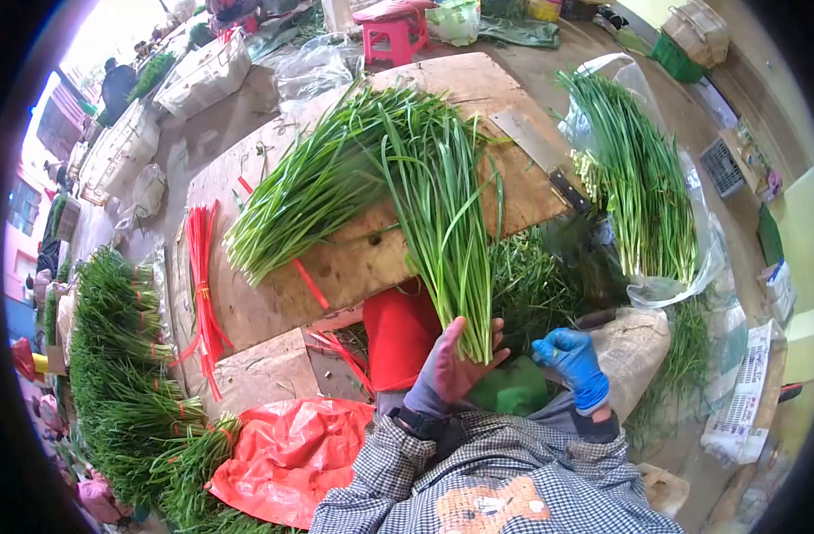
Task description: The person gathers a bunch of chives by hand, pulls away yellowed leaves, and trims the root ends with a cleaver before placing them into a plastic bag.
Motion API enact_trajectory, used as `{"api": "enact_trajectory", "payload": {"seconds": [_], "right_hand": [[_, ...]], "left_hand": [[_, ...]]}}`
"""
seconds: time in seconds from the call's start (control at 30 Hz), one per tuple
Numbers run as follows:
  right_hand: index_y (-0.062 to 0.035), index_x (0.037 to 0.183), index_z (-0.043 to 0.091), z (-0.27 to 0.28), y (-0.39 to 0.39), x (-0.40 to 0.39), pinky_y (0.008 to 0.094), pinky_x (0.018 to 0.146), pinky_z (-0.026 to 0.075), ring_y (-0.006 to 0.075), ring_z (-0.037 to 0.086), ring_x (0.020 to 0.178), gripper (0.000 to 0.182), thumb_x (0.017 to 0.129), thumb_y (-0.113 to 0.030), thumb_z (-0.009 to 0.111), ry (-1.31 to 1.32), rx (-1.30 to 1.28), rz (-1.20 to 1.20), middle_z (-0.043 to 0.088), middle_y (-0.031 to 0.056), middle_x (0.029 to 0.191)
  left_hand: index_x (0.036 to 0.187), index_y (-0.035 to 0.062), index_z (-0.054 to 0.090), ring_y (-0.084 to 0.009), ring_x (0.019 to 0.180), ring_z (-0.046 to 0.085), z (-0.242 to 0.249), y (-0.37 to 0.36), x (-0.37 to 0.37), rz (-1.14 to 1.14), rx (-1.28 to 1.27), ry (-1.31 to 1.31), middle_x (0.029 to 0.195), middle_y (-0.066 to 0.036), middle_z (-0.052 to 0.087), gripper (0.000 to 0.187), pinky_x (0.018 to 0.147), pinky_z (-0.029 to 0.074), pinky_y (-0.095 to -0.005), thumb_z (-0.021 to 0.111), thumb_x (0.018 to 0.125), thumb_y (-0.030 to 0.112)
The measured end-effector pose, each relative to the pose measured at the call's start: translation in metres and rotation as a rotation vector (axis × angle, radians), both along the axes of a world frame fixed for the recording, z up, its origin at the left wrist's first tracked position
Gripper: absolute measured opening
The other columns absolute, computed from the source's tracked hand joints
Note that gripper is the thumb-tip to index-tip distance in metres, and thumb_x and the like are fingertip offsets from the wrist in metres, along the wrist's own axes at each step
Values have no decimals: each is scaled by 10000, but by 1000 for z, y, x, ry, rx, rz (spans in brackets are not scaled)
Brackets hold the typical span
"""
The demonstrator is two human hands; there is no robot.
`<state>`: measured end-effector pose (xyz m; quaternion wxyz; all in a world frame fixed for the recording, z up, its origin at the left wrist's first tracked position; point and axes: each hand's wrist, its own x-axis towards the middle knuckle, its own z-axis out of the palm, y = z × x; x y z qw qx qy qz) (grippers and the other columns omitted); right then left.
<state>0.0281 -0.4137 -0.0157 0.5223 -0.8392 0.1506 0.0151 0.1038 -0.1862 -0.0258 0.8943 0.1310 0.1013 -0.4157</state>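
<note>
My left hand (451, 363), in a purple-grey glove, grips the pale stem ends of a bunch of garlic chives (447, 231). The leaves reach away from me over the front edge of the wooden board (358, 285). To the right of that bunch my right hand (571, 365), in a blue glove, is apart from it with curled fingers pressed together. Whether anything small is between them I cannot make out. A larger heap of chives (304, 196) lies on the board, with a red strip (311, 283) sticking out from under it.
A cleaver (527, 141) rests at the board's right edge. Red ties (200, 276) lie on its left. Tied chive bundles (122, 347) line the floor at left, beside a red plastic bag (287, 454). More chives (643, 178) lie on plastic at right. A pink stool (393, 36) stands behind.
</note>
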Motion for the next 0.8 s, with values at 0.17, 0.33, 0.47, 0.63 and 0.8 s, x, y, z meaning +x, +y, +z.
{"api": "enact_trajectory", "payload": {"seconds": [0.17,0.33,0.47,0.63,0.8], "right_hand": [[-42,806,675,51,54,30,319,644,508,218,638,657,96,802,-123,727,-196,-20,139,634,110,729],[-41,847,687,49,83,41,328,635,519,250,657,681,92,791,-98,733,-238,-79,298,658,112,764],[-34,866,695,48,93,47,338,638,520,272,665,705,112,787,-102,737,-231,-163,351,665,119,787],[-46,865,699,46,89,53,364,631,513,296,656,696,138,807,-170,718,-161,-327,373,664,139,785],[-59,831,687,42,85,59,393,629,505,330,644,715,174,803,-227,724,-81,-499,373,650,142,784]], "left_hand": [[1410,102,438,-309,1239,526,5,5,3,-15,-116,-15,1382,-196,505,623,1068,375,-540,389,979,550],[1468,77,332,-353,1256,503,-8,3,3,28,-200,-2,1404,-260,451,700,1063,396,-502,337,983,581],[1469,72,322,-343,1269,495,-7,0,1,41,-100,-58,1413,-238,450,702,1071,393,-493,339,984,579],[1445,77,357,-307,1246,517,-10,-6,-4,80,-9,16,1383,-183,493,662,1063,403,-482,354,991,559],[1349,26,434,-258,1141,569,-27,-18,-13,38,14,9,1264,-135,577,607,1022,424,-417,393,998,520]]}}
